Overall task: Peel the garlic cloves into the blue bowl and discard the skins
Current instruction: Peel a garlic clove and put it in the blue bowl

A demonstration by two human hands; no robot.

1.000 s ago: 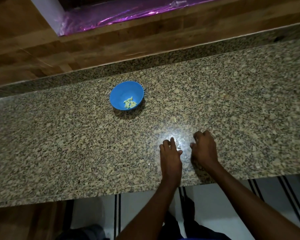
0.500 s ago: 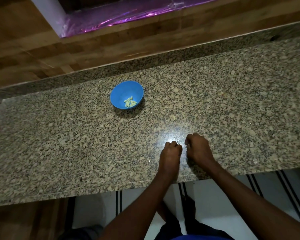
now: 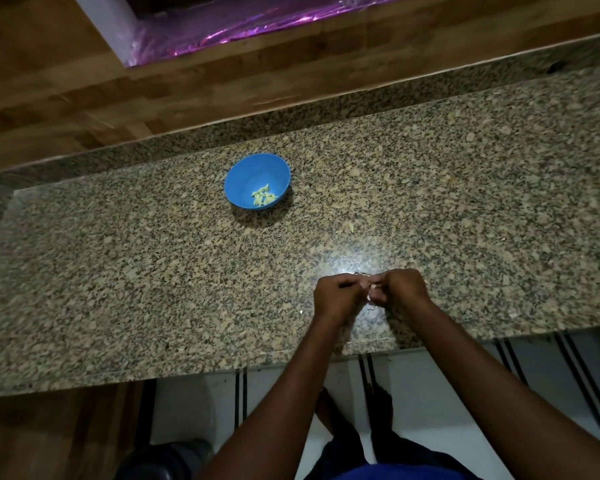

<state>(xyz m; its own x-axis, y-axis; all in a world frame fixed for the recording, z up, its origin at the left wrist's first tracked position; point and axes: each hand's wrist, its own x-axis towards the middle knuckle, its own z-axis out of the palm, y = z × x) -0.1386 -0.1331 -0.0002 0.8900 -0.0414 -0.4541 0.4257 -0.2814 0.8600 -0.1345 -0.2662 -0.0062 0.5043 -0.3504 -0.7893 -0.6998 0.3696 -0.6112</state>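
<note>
Dim overall; bright glare spot on the counter (image 3: 347,261) just beyond the left hand (image 3: 336,299); wide-angle bending at edges.

The bowl (image 3: 257,181) on the counter (image 3: 118,265) holds cloves (image 3: 264,196), behind and left of both hands.

Curled fingers of the left hand (image 3: 336,295) and right hand (image 3: 400,289) hide most of a small pale scrap (image 3: 369,296); clove or skin, too small to tell.

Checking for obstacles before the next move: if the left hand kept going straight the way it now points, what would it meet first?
The left hand points right, so almost at once it would likely meet the right hand, over the pale scrap between them.
</note>
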